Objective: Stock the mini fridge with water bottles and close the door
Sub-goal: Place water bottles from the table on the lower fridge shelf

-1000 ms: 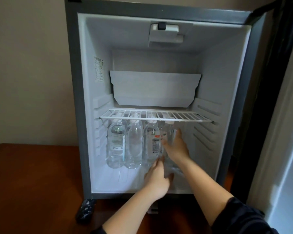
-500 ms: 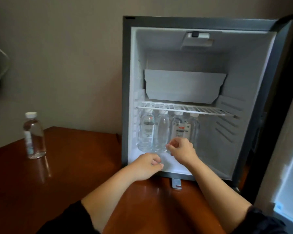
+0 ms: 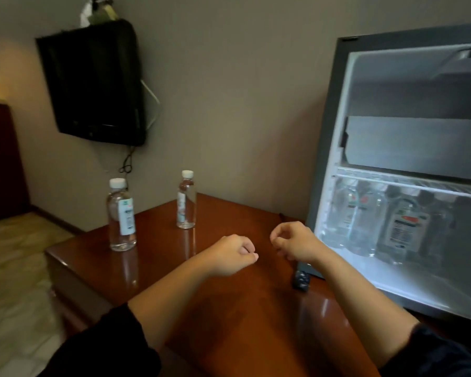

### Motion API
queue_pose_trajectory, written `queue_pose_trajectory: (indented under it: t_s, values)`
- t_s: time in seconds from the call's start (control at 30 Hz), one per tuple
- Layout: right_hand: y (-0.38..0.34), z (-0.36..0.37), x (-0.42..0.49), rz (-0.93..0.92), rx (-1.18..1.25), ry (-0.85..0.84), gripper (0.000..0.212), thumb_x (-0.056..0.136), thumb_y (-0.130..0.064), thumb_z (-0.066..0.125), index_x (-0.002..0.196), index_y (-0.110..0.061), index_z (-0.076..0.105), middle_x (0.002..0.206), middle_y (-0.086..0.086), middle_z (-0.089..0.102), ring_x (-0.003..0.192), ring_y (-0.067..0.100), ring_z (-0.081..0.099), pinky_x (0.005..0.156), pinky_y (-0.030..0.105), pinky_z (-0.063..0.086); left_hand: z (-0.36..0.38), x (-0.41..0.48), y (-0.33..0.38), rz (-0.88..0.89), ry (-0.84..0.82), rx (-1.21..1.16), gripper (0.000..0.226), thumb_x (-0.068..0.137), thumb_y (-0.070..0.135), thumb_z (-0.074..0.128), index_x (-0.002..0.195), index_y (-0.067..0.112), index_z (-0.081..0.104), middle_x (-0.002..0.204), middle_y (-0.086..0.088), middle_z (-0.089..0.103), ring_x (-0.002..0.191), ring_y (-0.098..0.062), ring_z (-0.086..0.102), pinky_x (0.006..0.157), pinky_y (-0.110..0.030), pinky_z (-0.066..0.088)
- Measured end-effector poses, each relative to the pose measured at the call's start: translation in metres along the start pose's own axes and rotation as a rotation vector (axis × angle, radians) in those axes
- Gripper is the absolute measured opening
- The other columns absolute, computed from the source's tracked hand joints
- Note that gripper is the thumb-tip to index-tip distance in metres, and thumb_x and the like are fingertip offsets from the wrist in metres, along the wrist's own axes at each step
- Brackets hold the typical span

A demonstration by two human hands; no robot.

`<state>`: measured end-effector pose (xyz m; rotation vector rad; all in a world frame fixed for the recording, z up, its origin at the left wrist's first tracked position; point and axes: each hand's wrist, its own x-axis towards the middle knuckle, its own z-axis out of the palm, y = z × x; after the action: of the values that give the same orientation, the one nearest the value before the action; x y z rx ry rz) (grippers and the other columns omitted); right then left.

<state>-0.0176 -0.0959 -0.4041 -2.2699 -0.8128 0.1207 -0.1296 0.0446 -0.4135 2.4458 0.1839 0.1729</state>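
Observation:
The mini fridge (image 3: 327, 159) stands open on the right of a wooden table (image 3: 229, 317). Several water bottles (image 3: 404, 229) stand in a row under its wire shelf (image 3: 408, 184). Two more clear bottles with white caps stand upright on the table: one near the left edge (image 3: 121, 216) and one further back (image 3: 186, 202). My left hand (image 3: 234, 254) hovers over the table with fingers curled in and nothing in it. My right hand (image 3: 294, 243) hangs loosely curled and empty, just left of the fridge's lower corner. The fridge door is out of view.
A black wall-mounted screen (image 3: 93, 83) with dangling cables hangs above the table's far left. A small dark object (image 3: 300, 280) lies on the table by the fridge's front corner. Past the table's left edge lies a pale patterned surface (image 3: 11, 281).
Both hands have come out of the fridge and moved left over the table, empty. The view has swung left, bringing the two table bottles into sight.

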Motion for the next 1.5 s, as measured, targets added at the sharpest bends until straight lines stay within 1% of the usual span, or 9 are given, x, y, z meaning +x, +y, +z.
queue_pose_trajectory:
  t_s: [0.1,0.27,0.5,0.67,0.87,1.03,1.17,1.33,1.5]
  values:
    - [-0.028,0.028,0.014,-0.048,-0.009,-0.078,0.015,0.088,-0.018,0.058,0.075,-0.025,0.06,0.074,-0.007,0.062,0.069,0.015,0.067,0.076,0.032,0.053,-0.024,-0.014,-0.034,-0.072,0.087,-0.02,0.033,0.091,0.031,0.054,0.119,0.015,0.058,0.114,-0.002,0.064,0.103,-0.015,0.059,0.083,-0.022,0.046]
    - [-0.078,0.079,0.036,-0.119,-0.021,-0.168,0.016,0.088,-0.02,0.058,0.073,-0.025,0.058,0.069,-0.01,0.061,0.071,0.015,0.068,0.067,0.027,0.049,-0.057,-0.04,-0.096,-0.175,0.198,0.017,0.034,0.091,0.031,0.055,0.121,0.016,0.056,0.122,-0.003,0.06,0.109,-0.015,0.056,0.095,-0.029,0.046]
    - [-0.146,0.141,0.065,-0.244,-0.009,-0.237,0.001,0.089,-0.024,0.062,0.089,-0.023,0.062,0.076,-0.008,0.059,0.078,0.013,0.06,0.085,0.033,0.05,-0.091,-0.067,-0.177,-0.333,0.313,-0.079,0.045,0.091,0.029,0.056,0.132,0.013,0.048,0.131,-0.005,0.053,0.117,-0.017,0.052,0.091,-0.023,0.043]
    - [-0.191,0.172,0.091,-0.336,-0.004,-0.212,0.044,0.091,-0.023,0.058,0.133,-0.017,0.047,0.112,0.006,0.061,0.106,0.021,0.058,0.094,0.037,0.049,-0.113,-0.059,-0.216,-0.388,0.482,-0.224,0.027,0.087,0.025,0.062,0.111,0.017,0.055,0.116,-0.006,0.062,0.092,-0.01,0.057,0.077,-0.019,0.047]
    - [-0.226,0.196,0.125,-0.456,0.023,-0.108,0.055,0.093,-0.02,0.054,0.144,-0.02,0.032,0.143,0.009,0.041,0.13,0.027,0.042,0.105,0.042,0.04,-0.122,-0.031,-0.221,-0.36,0.629,-0.375,0.053,0.085,0.023,0.064,0.132,0.015,0.041,0.126,-0.001,0.055,0.115,-0.018,0.053,0.09,-0.028,0.044]
    - [-0.236,0.213,0.149,-0.5,0.046,-0.11,0.052,0.093,-0.022,0.054,0.142,-0.022,0.036,0.138,0.009,0.043,0.127,0.026,0.043,0.104,0.042,0.041,-0.122,-0.009,-0.227,-0.313,0.698,-0.479,0.061,0.081,0.028,0.069,0.133,0.018,0.038,0.124,0.0,0.054,0.111,-0.015,0.053,0.092,-0.031,0.046]
    - [-0.239,0.217,0.155,-0.524,0.09,-0.057,0.031,0.094,-0.023,0.053,0.125,-0.021,0.045,0.118,0.009,0.058,0.107,0.027,0.057,0.089,0.041,0.049,-0.117,0.015,-0.252,-0.341,0.771,-0.514,0.093,0.055,0.064,0.074,0.129,0.016,0.042,0.125,-0.008,0.057,0.115,-0.029,0.056,0.093,-0.05,0.05]
    - [-0.229,0.209,0.154,-0.627,-0.066,0.019,0.027,0.095,-0.028,0.05,0.121,-0.021,0.046,0.112,0.004,0.064,0.102,0.025,0.058,0.081,0.032,0.035,-0.114,0.017,-0.236,-0.338,0.77,-0.509,0.058,0.071,0.023,0.079,0.12,0.015,0.048,0.108,-0.002,0.059,0.103,-0.02,0.057,0.078,-0.024,0.049]
    - [-0.21,0.189,0.142,-0.644,-0.056,0.023,0.024,0.094,-0.03,0.054,0.115,-0.019,0.049,0.084,-0.005,0.054,0.085,0.023,0.056,0.077,0.033,0.039,-0.101,0.007,-0.222,-0.318,0.694,-0.438,0.052,0.069,0.035,0.078,0.111,0.03,0.049,0.107,0.008,0.062,0.104,-0.015,0.059,0.086,-0.03,0.049]
